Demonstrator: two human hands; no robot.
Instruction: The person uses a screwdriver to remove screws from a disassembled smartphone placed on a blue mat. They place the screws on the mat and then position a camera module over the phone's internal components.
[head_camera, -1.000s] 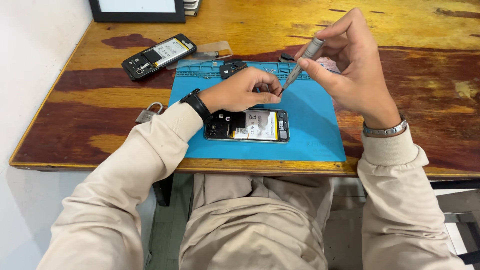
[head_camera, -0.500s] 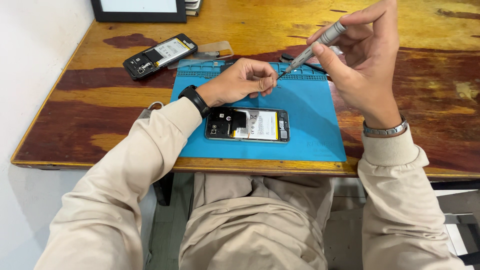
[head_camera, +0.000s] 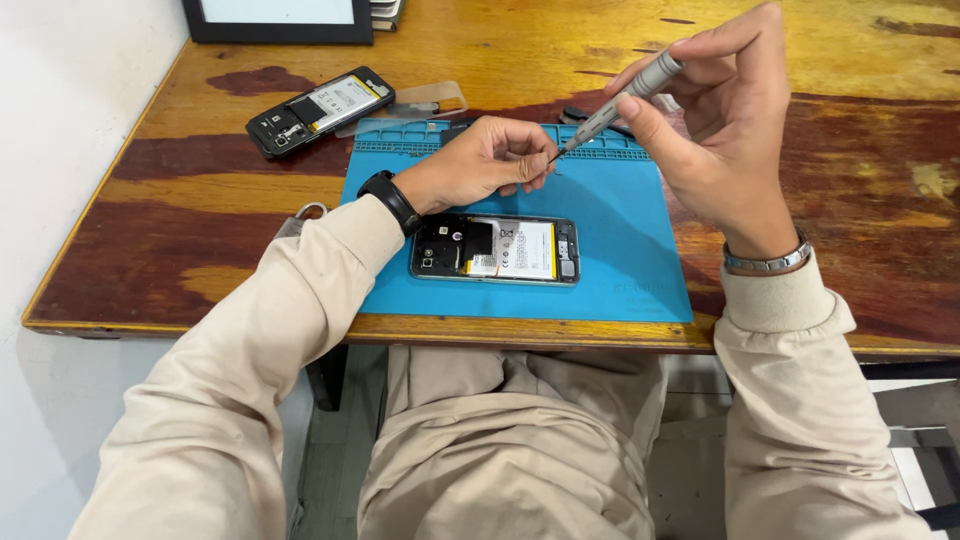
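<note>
Blue silicone covers the middle of the worn wooden table (head_camera: 150, 190): a repair mat (head_camera: 620, 250) on which an opened phone (head_camera: 494, 250) lies flat, its back cover off, with the pale battery and dark circuit section showing. The right hand (head_camera: 725, 130) is raised above the mat's far edge, fingers closed around a slim grey precision screwdriver (head_camera: 625, 95) that slants down and to the left. The left hand (head_camera: 480, 160), a black watch on its wrist, hovers just beyond the phone with thumb and fingertips pinched together right at the driver's tip; whether something tiny sits between them is too small to tell. Neither hand touches the phone. Judging by how things lie, the work looks to be in its middle stretch: the back is already off and the inside exposed, yet the battery and the boards appear to sit in place, so most of the inner work seems left. A second opened phone (head_camera: 320, 110) lies well apart on the bare wood to the far left, with a clear strip (head_camera: 420, 100) just beside it, and a dark frame (head_camera: 280, 20) stands at the back edge.
</note>
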